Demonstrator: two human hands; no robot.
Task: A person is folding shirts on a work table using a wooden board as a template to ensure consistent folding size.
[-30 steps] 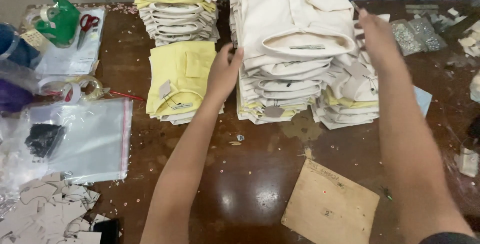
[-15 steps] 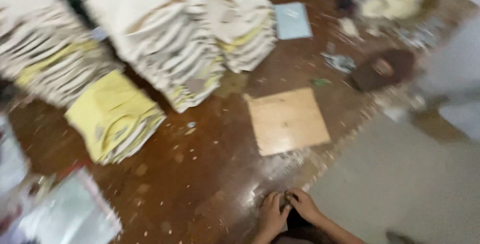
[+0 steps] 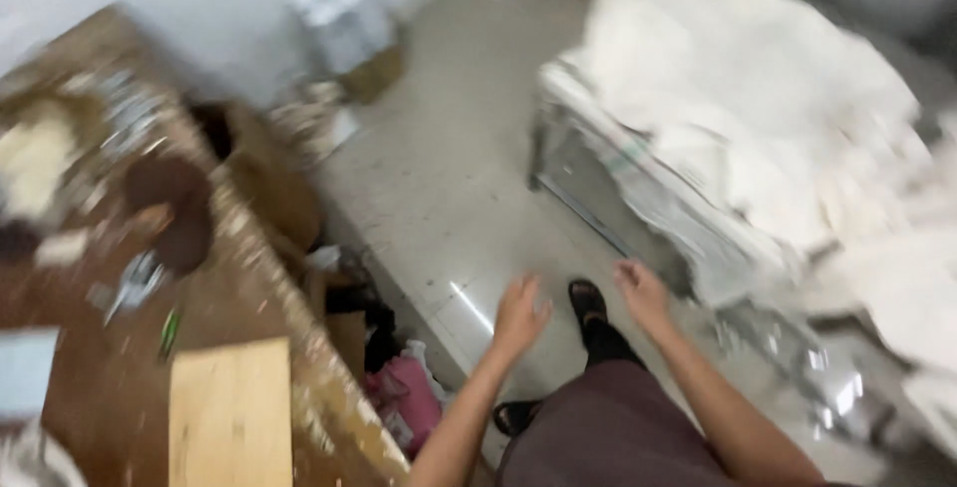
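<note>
A blurred view looks down from head height at a pale, speckled concrete floor (image 3: 449, 178) beside a dark brown wooden table (image 3: 110, 387) whose chipped edge runs diagonally across the left of the picture. On the table lie a light brown square of cardboard (image 3: 229, 412), a dark brown round object (image 3: 169, 210) and small scattered scraps. Under the table edge sit a brown cardboard box (image 3: 269, 183) and a pink plastic bag (image 3: 414, 397). A white wall closes the far side of the room.

To the right stands a large heap of white fabric pieces (image 3: 758, 118), piled on clear plastic wrapping over a metal-framed trolley (image 3: 598, 183).

Both hands are empty and held out low in front of the body, above the floor. The left hand (image 3: 520, 316) has its fingers loosely spread, palm down. The right hand (image 3: 643, 293) is also open with fingers relaxed and slightly apart. The heap of white fabric lies just to the right of the right hand, near its fingertips but not touching them. A foot in a black sandal (image 3: 588, 303) shows between the two hands.

Half a second earlier the view took in the tabletop with its stacks of folded cream and yellow garments, and the hands were together at the bottom edge; now the view has swung to the floor and the fabric heap, and the hands have parted.
</note>
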